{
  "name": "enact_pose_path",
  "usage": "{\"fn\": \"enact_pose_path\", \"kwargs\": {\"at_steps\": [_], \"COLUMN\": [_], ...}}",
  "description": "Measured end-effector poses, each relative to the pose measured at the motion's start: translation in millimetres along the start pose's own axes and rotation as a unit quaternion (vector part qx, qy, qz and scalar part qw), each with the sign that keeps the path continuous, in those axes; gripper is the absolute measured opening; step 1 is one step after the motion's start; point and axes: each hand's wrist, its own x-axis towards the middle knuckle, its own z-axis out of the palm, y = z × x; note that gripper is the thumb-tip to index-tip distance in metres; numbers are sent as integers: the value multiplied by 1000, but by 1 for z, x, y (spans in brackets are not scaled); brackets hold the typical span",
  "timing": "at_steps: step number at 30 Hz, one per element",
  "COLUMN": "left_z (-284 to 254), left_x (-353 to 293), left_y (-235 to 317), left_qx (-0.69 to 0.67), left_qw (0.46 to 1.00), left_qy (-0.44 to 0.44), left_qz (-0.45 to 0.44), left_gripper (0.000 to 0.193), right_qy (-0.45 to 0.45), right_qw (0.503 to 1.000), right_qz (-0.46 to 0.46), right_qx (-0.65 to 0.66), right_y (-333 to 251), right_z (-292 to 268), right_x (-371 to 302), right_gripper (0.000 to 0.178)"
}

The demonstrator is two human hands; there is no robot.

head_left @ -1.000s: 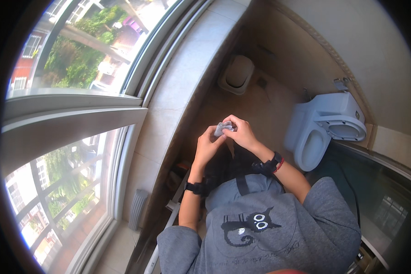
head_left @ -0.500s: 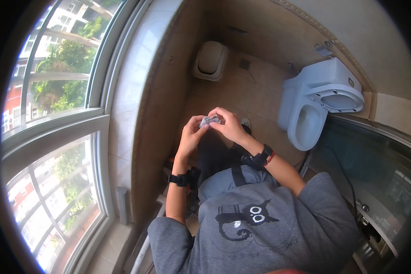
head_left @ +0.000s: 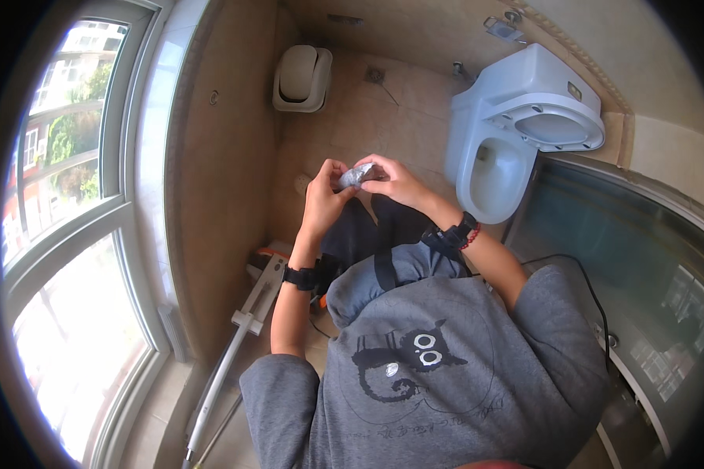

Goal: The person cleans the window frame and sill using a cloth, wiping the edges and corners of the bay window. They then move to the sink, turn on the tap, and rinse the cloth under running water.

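Observation:
Between my two hands, in front of my body, is a small crumpled silvery-grey wad (head_left: 357, 175); whether it is foil, plastic or paper I cannot make out. My left hand (head_left: 326, 197) pinches its left side with thumb and fingers. On the right side, my right hand (head_left: 400, 186) grips it the same way, with the thumb underneath and fingers curled over the top. Fingers cover both ends of the wad. Below it are my dark-clad legs (head_left: 360, 238).
A white toilet (head_left: 497, 176) with lid and seat raised stands ahead right, beside a glass panel (head_left: 602, 227). A lidded bin (head_left: 303, 78) is at the far left on the tiled floor (head_left: 352, 117). A white pole (head_left: 231, 352) leans at my left, near a window (head_left: 78, 313).
My view has shifted, so the toilet and bin appear farther left and higher. More of the silvery-grey wad shows between my fingers, and it looks larger. Both hands keep hold of it.

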Motion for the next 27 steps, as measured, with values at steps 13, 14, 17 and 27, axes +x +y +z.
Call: {"fn": "enact_pose_path", "kwargs": {"at_steps": [13, 14, 17, 27], "left_z": [-79, -96, -156, -357], "left_x": [8, 11, 27, 58], "left_y": [-8, -8, -18, -60], "left_qx": [105, 124, 201, 294], "left_qw": [989, 985, 960, 811], "left_qy": [88, 89, 195, 501], "left_qz": [-64, -74, -30, -63], "left_gripper": [42, 44, 46, 32], "right_qy": [-95, -91, -78, -9], "right_qw": [962, 948, 918, 808], "right_qz": [-51, -90, -177, -361], "right_qx": [-249, -291, -346, -466], "right_y": [-27, -37, -73, -210], "right_z": [39, 44, 59, 142], "right_x": [84, 99, 157, 382], "right_gripper": [28, 27, 27, 28]}}
